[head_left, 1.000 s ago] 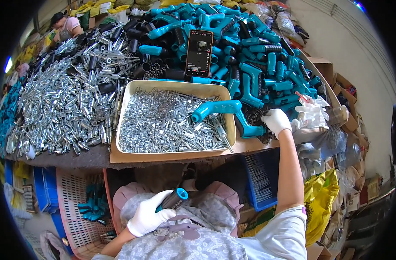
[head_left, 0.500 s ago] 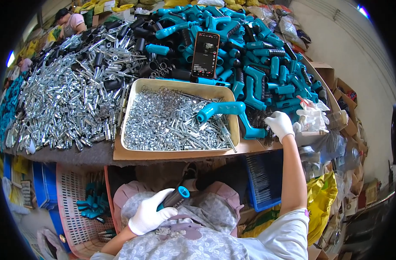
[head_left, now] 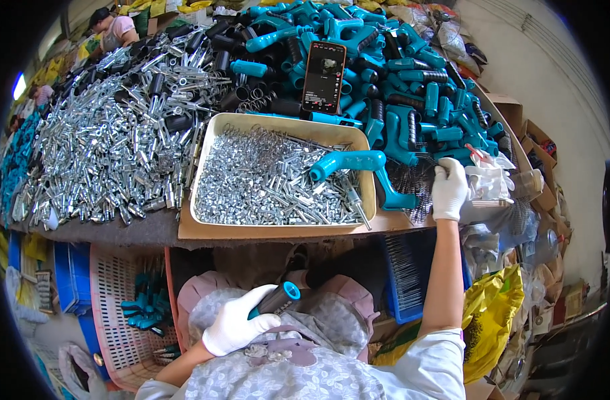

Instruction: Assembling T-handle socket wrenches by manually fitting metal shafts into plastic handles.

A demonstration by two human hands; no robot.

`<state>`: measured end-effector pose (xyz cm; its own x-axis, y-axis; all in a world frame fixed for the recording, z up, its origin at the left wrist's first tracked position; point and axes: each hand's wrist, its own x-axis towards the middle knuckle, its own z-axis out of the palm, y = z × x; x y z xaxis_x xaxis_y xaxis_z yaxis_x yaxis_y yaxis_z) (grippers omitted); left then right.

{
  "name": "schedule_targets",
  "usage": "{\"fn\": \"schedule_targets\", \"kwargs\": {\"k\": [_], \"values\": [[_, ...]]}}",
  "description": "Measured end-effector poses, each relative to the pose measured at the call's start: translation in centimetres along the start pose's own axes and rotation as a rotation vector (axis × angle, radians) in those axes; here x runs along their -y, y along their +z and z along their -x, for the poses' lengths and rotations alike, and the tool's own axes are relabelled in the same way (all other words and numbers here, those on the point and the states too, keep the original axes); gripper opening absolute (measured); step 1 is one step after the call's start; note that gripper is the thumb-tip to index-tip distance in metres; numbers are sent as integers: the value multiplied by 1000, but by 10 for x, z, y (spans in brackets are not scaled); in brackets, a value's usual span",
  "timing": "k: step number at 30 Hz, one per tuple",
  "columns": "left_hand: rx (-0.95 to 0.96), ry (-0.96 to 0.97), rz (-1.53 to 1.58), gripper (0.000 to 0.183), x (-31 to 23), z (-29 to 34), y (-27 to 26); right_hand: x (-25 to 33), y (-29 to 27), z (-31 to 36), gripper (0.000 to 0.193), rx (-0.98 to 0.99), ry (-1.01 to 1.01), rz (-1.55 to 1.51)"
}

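Note:
My left hand (head_left: 241,323), in a white glove, is wrapped round a black grip with a teal open end (head_left: 279,299), held above my lap. At the right of the table my white-gloved right hand (head_left: 450,190) is raised over a heap of dark coil springs (head_left: 411,183). Its fingers are curled together; what they hold, if anything, is too small to make out. Just left of that hand, a bent teal tool housing (head_left: 358,160) lies across the rim of a cream tray (head_left: 199,193). Small metal pins, nuts and springs fill the tray.
Silver metal parts (head_left: 98,153) are heaped at left, teal housings (head_left: 411,73) at back right. A phone (head_left: 323,79) leans among them. White gloves (head_left: 488,177) lie at the right edge. Below are a pink basket (head_left: 118,280) and a blue bin (head_left: 411,310). Another person (head_left: 115,32) sits far left.
My right hand has turned upright, its fingers now pointing away from me over the springs. My left hand still holds the black grip. The whole view has shifted slightly.

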<state>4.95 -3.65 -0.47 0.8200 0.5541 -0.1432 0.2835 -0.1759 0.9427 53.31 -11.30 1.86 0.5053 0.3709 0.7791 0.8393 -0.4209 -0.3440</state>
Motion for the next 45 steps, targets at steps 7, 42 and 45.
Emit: {"fn": "schedule_targets", "kwargs": {"k": [7,42,45], "values": [[-23,29,-1,62,-3,0,-1,-22,20,-3,14,22,330,-198],[-121,248,-78,63,-6,-4,-17,220,-41,34,29,905,-458,-643],[-132,251,-60,62,-8,-1,-17,195,6,-12,31,458,-637,80]]}}
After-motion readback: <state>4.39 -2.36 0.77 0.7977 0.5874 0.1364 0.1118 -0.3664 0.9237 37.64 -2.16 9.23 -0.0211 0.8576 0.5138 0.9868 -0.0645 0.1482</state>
